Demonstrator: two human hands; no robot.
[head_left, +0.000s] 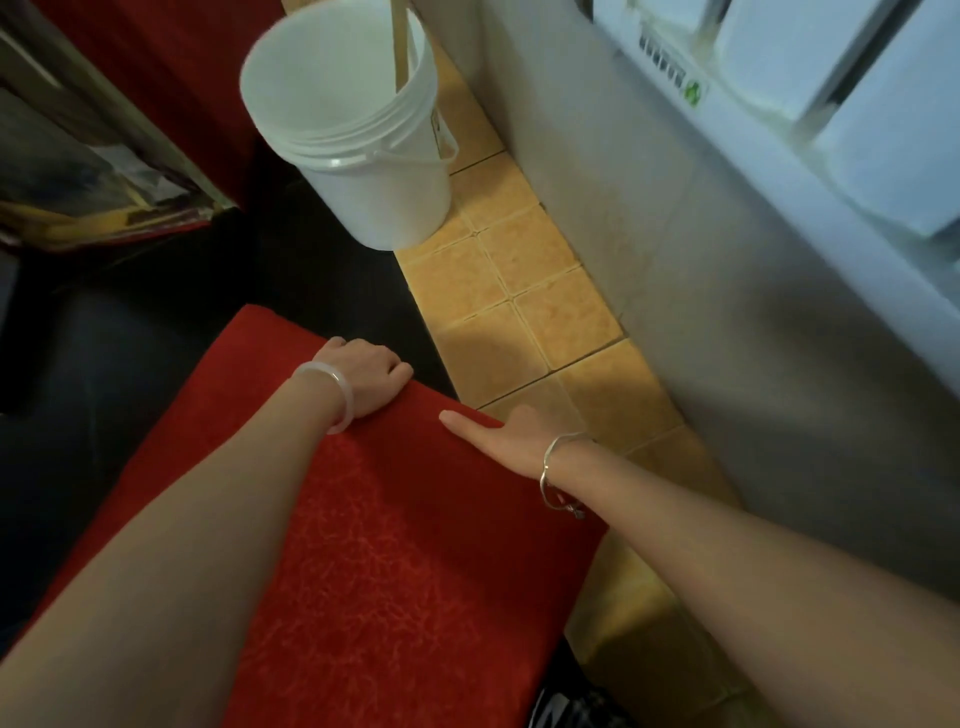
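The long red textured cushion (389, 545) is gripped at its far edge by the left hand (363, 376); the right hand (498, 439) is set at the far-right corner, its hold untellable.

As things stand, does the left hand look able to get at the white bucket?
Probably yes, once it lets go: the left hand grips the far edge of the red cushion, and nothing stands between it and the white bucket ahead.

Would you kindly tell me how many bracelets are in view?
2: a pale bangle on the left wrist, a silver bracelet on the right wrist, by the cushion's edge.
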